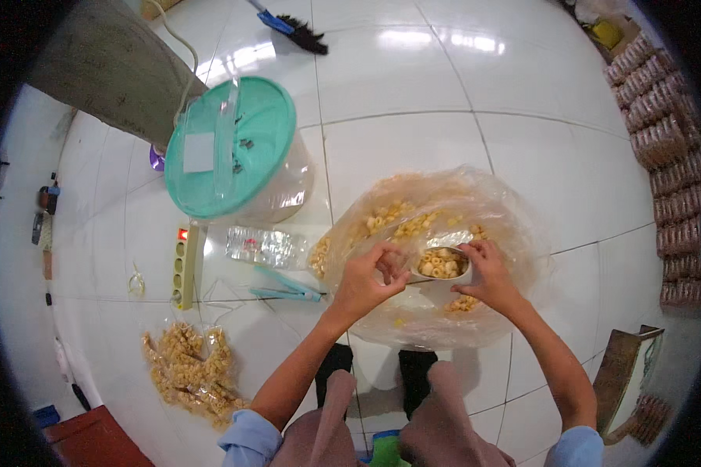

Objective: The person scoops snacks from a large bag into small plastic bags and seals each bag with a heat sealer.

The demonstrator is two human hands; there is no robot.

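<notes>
My right hand [490, 274] grips a small cup [469, 270] by its right side, thumb below and fingers above. Ring-shaped puffed snacks [441, 264] fill the cup. To its left is my left hand [374, 277], with its thumb and curled fingers apart; its thumb tip is close to the cup's rim. Any thin film between those fingers cannot be made out. Both hands are over a large clear plastic bag [432, 333] spread on the floor, with more snacks [391, 216] inside.
Left of the bag are a clear tub with a green lid [269, 128], a clear plastic pack [263, 248], a light-blue hand sealer [286, 289] and a power strip [184, 274]. Filled snack bags [193, 373] lie lower left. Stacked packs [672, 175] line the right. A brush [295, 32] is at the top.
</notes>
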